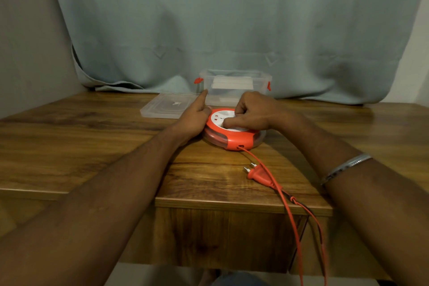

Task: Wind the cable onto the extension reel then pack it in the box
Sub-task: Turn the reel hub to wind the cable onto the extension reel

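Setting: wooden table (92, 146) against a grey-green curtain (232, 18); I am watching through the head camera.
Right fingers: my right hand (251, 111) sits on the reel's white top, fingers (232, 121) curled into its centre as if turning a winding grip; I cannot make out the grip itself.
Left fingers: my left hand (193, 118) presses its side and thumb against the reel's left edge, forefinger stretched out toward the box, holding nothing.
Reel: the extension reel (234, 131) lies flat under and between both hands, its cable outlet facing me.
Cable: the cable (285, 195) leaves that outlet, runs toward me and to the right of my fingers, then drops over the table's front edge in a loop.
Plug: the plug (257, 174) lies on the table near the cable, long axis diagonal, pins aimed up-left toward the reel.
Box: the clear box (234, 87) stands open just beyond my fingers; its lid (169, 105) lies flat beyond my left hand.
Risk: I judge the hanging loop could snag on the table edge and drag the reel; the plug could whip into my wrist or jam at the outlet.
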Action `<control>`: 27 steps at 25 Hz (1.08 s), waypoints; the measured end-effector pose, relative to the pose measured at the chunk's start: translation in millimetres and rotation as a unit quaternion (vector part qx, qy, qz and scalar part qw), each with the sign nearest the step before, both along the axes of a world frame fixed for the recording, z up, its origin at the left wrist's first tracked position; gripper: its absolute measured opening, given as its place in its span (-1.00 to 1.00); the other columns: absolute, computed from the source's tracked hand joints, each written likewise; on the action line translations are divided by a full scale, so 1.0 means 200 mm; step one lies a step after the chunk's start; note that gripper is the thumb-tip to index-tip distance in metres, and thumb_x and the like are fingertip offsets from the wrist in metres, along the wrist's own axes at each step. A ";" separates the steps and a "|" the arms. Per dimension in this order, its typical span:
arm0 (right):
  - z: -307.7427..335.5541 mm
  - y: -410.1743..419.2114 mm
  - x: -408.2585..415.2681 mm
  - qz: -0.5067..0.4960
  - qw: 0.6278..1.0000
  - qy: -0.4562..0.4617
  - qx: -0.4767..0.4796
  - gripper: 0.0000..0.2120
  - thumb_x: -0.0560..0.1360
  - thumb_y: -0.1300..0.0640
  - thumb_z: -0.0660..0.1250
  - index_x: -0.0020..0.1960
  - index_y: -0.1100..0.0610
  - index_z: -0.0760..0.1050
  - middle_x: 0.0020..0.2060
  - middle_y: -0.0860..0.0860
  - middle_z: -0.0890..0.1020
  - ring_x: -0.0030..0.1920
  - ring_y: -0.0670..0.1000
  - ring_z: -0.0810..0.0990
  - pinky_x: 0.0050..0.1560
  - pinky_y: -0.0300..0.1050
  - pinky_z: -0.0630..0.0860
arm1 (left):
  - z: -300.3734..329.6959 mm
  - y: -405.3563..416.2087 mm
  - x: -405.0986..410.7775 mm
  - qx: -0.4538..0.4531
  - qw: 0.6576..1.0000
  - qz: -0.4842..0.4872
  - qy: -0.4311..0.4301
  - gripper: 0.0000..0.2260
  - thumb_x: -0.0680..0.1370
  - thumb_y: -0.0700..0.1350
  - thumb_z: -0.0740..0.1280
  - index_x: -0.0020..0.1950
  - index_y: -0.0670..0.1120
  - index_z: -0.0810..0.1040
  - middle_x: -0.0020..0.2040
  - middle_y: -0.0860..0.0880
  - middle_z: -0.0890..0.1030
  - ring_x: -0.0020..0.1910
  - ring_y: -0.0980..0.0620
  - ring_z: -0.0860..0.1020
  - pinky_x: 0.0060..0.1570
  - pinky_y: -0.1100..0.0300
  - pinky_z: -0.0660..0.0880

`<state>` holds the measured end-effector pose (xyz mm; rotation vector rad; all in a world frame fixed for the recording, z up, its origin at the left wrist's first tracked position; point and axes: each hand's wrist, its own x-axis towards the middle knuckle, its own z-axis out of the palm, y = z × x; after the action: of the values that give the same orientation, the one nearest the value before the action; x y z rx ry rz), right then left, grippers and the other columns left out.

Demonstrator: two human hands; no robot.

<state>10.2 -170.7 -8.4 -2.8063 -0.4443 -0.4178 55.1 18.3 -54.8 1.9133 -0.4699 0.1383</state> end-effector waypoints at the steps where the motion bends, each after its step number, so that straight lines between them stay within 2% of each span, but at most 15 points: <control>1: 0.00 0.02 -0.01 -0.025 0.999 -0.020 -0.012 -0.42 0.37 -0.36 0.43 -0.46 0.14 0.51 -0.62 -0.07 0.43 -0.46 -0.03 0.43 -0.35 -0.09 0.33 | 0.00 0.00 0.00 -0.001 1.000 -0.002 -0.002 -0.47 0.68 -0.16 0.14 0.64 0.06 0.08 0.50 -0.10 0.41 0.24 -0.02 0.56 0.31 -0.03 0.49; 4: 0.00 0.06 -0.01 -0.060 0.997 -0.053 -0.021 -0.42 0.38 -0.37 0.42 -0.46 0.12 0.47 -0.54 -0.04 0.46 -0.42 -0.03 0.45 -0.36 -0.11 0.30 | 0.00 0.00 0.00 0.003 1.000 -0.002 -0.001 -0.48 0.69 -0.15 0.13 0.64 0.07 0.07 0.48 -0.09 0.42 0.19 0.00 0.58 0.28 -0.03 0.52; 6: 0.00 0.06 0.00 -0.035 0.998 -0.046 -0.019 -0.44 0.41 -0.33 0.43 -0.46 0.13 0.49 -0.56 -0.03 0.48 -0.44 -0.05 0.46 -0.36 -0.12 0.33 | 0.00 0.00 -0.01 0.001 1.000 -0.002 -0.003 -0.48 0.69 -0.16 0.12 0.64 0.06 0.08 0.48 -0.09 0.42 0.19 0.00 0.58 0.28 -0.01 0.52; 8: 0.01 0.01 0.01 0.029 0.999 -0.011 0.016 -0.59 0.39 -0.22 0.47 -0.39 0.09 0.55 -0.54 -0.04 0.54 -0.46 -0.08 0.48 -0.31 -0.10 0.39 | 0.00 -0.01 -0.02 -0.006 1.000 -0.001 -0.008 -0.48 0.69 -0.18 0.13 0.64 0.03 0.10 0.48 -0.10 0.42 0.18 0.01 0.57 0.28 0.01 0.51; 10: 0.04 -0.06 0.02 0.086 0.993 0.032 0.073 -0.83 0.30 -0.03 0.51 -0.18 0.03 0.63 -0.37 -0.05 0.65 -0.41 -0.10 0.50 -0.27 -0.12 0.43 | 0.00 -0.01 -0.02 -0.006 1.000 0.003 -0.008 -0.48 0.69 -0.20 0.13 0.64 0.02 0.11 0.49 -0.11 0.41 0.16 0.01 0.57 0.26 0.03 0.52; 13: 0.07 -0.15 0.01 0.128 0.986 0.073 0.072 -0.55 0.24 0.20 0.52 0.13 0.05 0.62 -0.05 -0.04 0.71 -0.37 -0.11 0.46 -0.36 -0.30 0.41 | 0.02 0.00 -0.04 -0.013 1.000 -0.006 0.004 -0.49 0.70 -0.18 0.13 0.63 0.05 0.12 0.49 -0.11 0.41 0.08 0.05 0.59 0.15 0.10 0.55; 16: 0.07 -0.17 0.04 0.141 0.983 0.093 0.078 -0.40 0.24 0.18 0.54 0.27 0.05 0.56 0.03 -0.06 0.72 -0.34 -0.06 0.47 -0.31 -0.27 0.44 | 0.03 0.00 -0.05 -0.010 1.000 -0.012 0.009 -0.52 0.71 -0.15 0.13 0.62 0.09 0.15 0.53 -0.10 0.36 0.04 0.13 0.56 0.06 0.19 0.56; 18: 0.07 -0.17 0.04 0.131 0.980 0.125 0.083 -0.36 0.30 0.22 0.56 0.35 0.06 0.51 0.09 -0.06 0.72 -0.19 -0.04 0.59 -0.23 -0.26 0.49 | 0.03 0.01 -0.05 -0.014 0.999 -0.024 0.018 -0.53 0.71 -0.15 0.12 0.62 0.11 0.16 0.53 -0.09 0.35 0.02 0.17 0.56 -0.07 0.30 0.54; 20: 0.07 -0.17 0.04 0.125 0.976 0.154 0.094 -0.36 0.36 0.33 0.55 0.38 0.09 0.48 0.11 0.00 0.71 -0.14 -0.19 0.62 -0.23 -0.37 0.48 | 0.02 0.01 -0.05 -0.026 0.999 -0.032 0.025 -0.52 0.71 -0.16 0.13 0.61 0.11 0.17 0.46 -0.08 0.43 0.00 0.15 0.58 -0.13 0.33 0.54; 23: 0.06 -0.16 0.03 0.129 0.973 0.154 0.111 -0.34 0.26 0.19 0.57 0.32 0.06 0.47 0.05 -0.01 0.72 -0.19 -0.13 0.57 -0.23 -0.29 0.49 | 0.02 0.00 -0.05 -0.034 0.999 -0.025 0.034 -0.52 0.71 -0.16 0.12 0.62 0.12 0.16 0.22 0.01 0.53 -0.03 0.08 0.61 -0.04 0.18 0.60; 27: 0.04 -0.14 0.02 0.105 0.977 0.139 0.119 -0.51 0.33 0.20 0.63 0.19 0.12 0.51 -0.10 0.11 0.68 -0.18 -0.05 0.60 -0.22 -0.12 0.48 | 0.02 0.00 -0.05 -0.030 0.999 -0.018 0.023 -0.50 0.70 -0.18 0.12 0.62 0.10 0.14 0.41 -0.08 0.47 0.02 0.02 0.61 0.10 0.05 0.58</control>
<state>13.6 -198.3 -0.2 -2.5011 -0.5760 -0.0280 46.0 17.5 -50.7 1.8442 -0.4634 0.0847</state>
